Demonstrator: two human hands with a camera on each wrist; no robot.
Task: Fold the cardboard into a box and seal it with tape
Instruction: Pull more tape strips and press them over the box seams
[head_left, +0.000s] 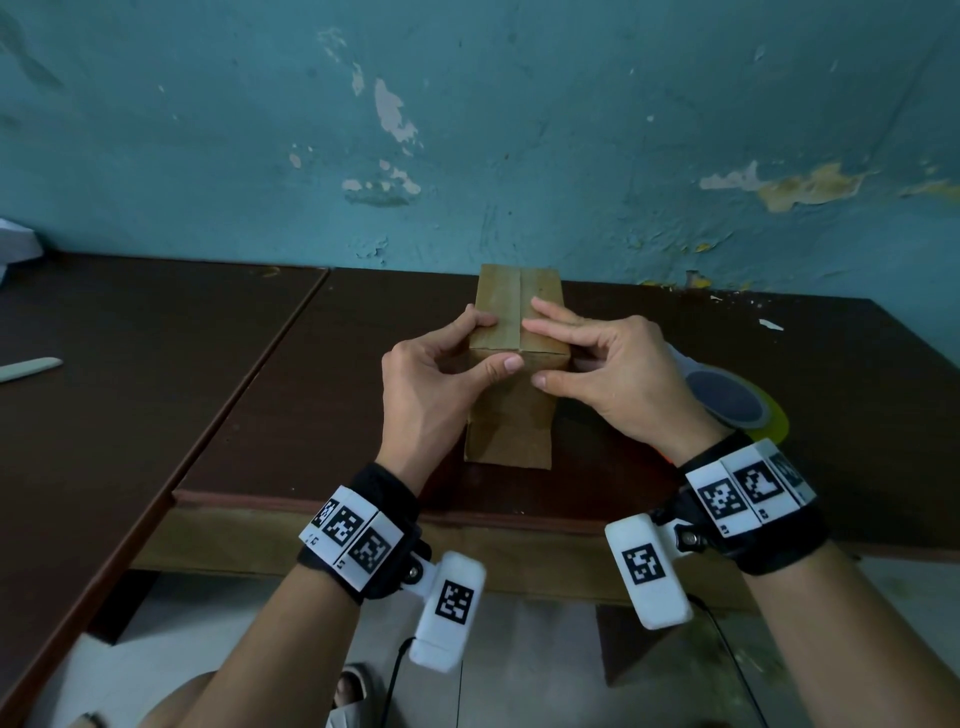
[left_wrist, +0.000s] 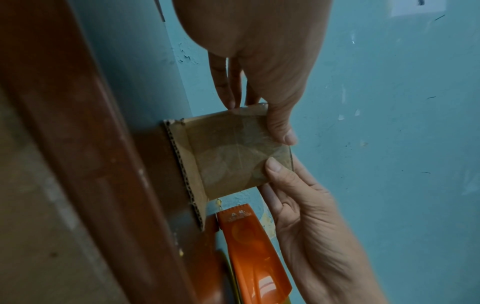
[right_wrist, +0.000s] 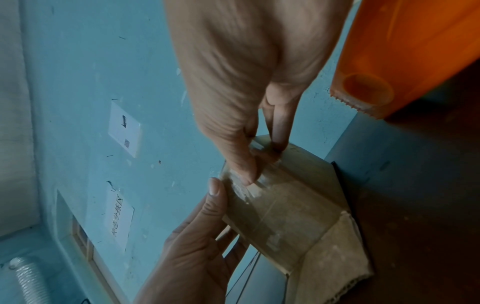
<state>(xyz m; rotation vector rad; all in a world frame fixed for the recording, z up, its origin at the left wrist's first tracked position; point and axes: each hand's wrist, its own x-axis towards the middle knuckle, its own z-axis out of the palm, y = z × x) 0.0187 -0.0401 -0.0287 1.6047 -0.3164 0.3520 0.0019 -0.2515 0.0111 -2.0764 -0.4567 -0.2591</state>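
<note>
A small brown cardboard box stands upright on the dark brown table, its top flaps closed along a middle seam. Clear tape runs over the seam and down the front face. My left hand pinches the box's top front edge at the left, thumb on the front face and fingers on the top. My right hand pinches the same edge at the right, straight fingers lying on top and the thumb pressing the front face. In the right wrist view the box sits under my right hand.
An orange tape dispenser with a yellowish roll lies just right of the box, partly behind my right hand. A pale flat tool lies on the adjoining table at the left. The blue wall stands right behind the box. The table's front edge is near my wrists.
</note>
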